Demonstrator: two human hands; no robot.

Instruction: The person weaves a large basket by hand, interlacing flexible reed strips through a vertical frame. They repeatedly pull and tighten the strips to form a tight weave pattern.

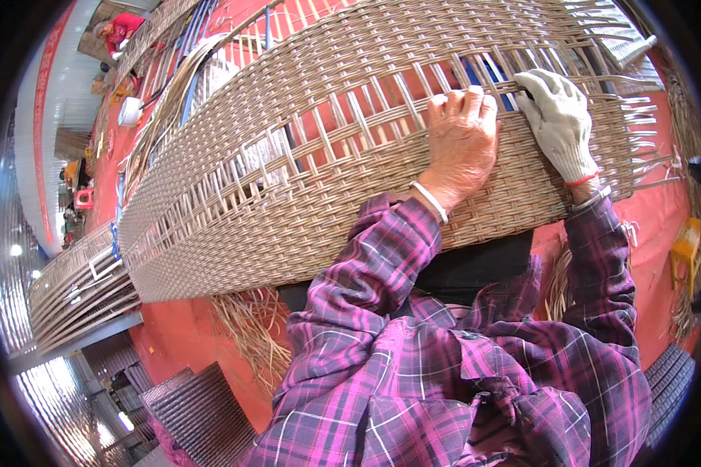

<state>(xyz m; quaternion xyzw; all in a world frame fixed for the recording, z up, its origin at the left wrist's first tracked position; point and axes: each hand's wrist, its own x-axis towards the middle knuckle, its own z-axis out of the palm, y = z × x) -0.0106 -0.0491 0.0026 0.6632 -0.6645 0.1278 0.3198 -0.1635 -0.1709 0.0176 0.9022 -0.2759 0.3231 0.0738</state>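
Note:
A long brown woven rattan panel stretches across in front of me, with an open band where bare lengthwise strands show between two woven parts. My left hand, bare and with a white bangle at the wrist, curls its fingers down over a rattan strand at the near edge of that band. Just to its right, my right hand in a pale knitted glove closes its thumb and fingers on the crosswise strands. The fingertips of both hands are partly hidden. Loose strand ends stick out along the panel's right edge.
Bundled loose strands lie beyond the panel at the left. Cut strands are heaped on the red floor. A yellow stool stands at right, a red stool far left. Another person bends over work at the far left.

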